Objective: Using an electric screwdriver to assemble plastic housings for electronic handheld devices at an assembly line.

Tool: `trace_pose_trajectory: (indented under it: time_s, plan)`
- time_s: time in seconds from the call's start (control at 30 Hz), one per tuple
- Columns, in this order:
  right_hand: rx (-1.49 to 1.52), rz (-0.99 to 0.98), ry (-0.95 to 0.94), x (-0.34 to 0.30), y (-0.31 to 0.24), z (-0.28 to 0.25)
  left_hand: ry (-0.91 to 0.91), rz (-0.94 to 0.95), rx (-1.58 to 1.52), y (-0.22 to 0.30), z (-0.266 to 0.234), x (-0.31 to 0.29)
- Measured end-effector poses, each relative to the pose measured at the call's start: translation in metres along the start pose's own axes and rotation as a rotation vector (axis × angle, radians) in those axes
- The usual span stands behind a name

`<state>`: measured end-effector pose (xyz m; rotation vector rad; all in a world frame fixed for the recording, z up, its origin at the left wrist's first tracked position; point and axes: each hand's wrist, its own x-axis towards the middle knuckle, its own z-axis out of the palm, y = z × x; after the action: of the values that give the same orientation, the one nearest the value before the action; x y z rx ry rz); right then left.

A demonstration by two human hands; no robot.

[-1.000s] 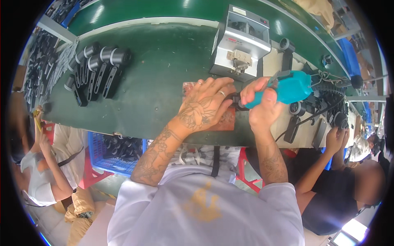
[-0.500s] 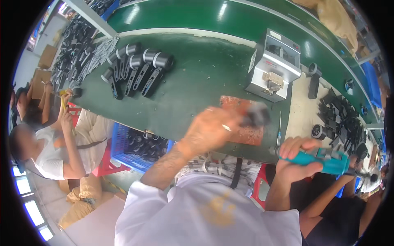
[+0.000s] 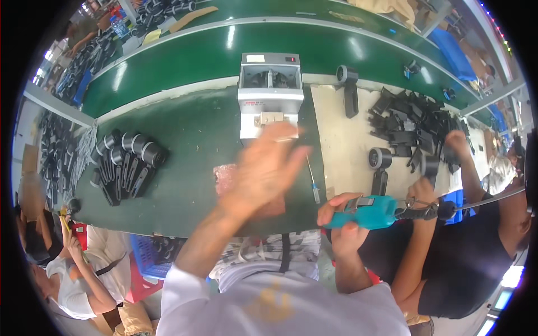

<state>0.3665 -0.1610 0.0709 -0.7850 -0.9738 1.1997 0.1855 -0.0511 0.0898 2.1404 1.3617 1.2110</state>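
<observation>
One blurred left hand (image 3: 260, 175), center, hovers near a screw feeder (image 3: 269, 101), grip unclear; right hand (image 3: 346, 238), lower right, grips an electric screwdriver (image 3: 372, 213), best held steady.

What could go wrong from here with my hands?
Your left hand, blurred before the silver machine, might bump it. The teal power tool in your right hand could knock the loose screwdriver nearby. The tool's cord, overlapping a co-worker's arm in view, might snag.

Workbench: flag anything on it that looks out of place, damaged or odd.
The reddish pad looks patchy, perhaps worn, though the left hand hides much of it. Farther right, black parts lie heaped in disorder.
</observation>
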Motion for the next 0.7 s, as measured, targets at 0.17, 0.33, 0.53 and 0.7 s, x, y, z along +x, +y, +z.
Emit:
trace_pose_trajectory:
  time_s: [0.17,0.33,0.53,0.7]
  plan:
    - [-0.062,-0.042,-0.008,0.002,-0.007,-0.011,-0.048,-0.053,-0.006,-0.005,0.153,0.128]
    - [-0.066,-0.031,0.054,-0.007,-0.018,-0.017,-0.232,-0.384,0.161,-0.028,0.216,0.177]
    - [-0.094,-0.022,0.045,-0.010,-0.017,-0.029,-0.181,-0.420,0.093,-0.039,0.222,0.168]
    - [-0.135,-0.014,0.014,-0.004,-0.023,-0.029,0.039,0.071,-0.090,-0.004,0.154,0.108]
